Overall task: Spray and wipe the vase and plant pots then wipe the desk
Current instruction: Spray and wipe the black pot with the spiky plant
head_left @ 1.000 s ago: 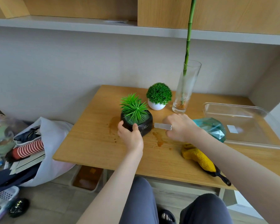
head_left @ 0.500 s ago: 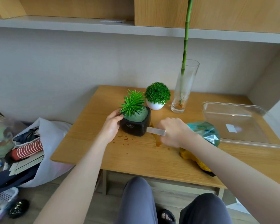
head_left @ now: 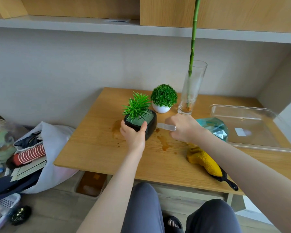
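Left hand (head_left: 133, 134) gripping the near rim of a tilted black plant pot (head_left: 144, 125) on the wooden desk (head_left: 94, 148). Right hand (head_left: 183, 127) curled round a clear flat item (head_left: 165, 126), its tip beside the pot. Behind: 1 white pot (head_left: 161, 109), 1 glass vase (head_left: 192, 91). Brown stains (head_left: 164, 143) on desk; yellow cloth (head_left: 203, 161) near right forearm.
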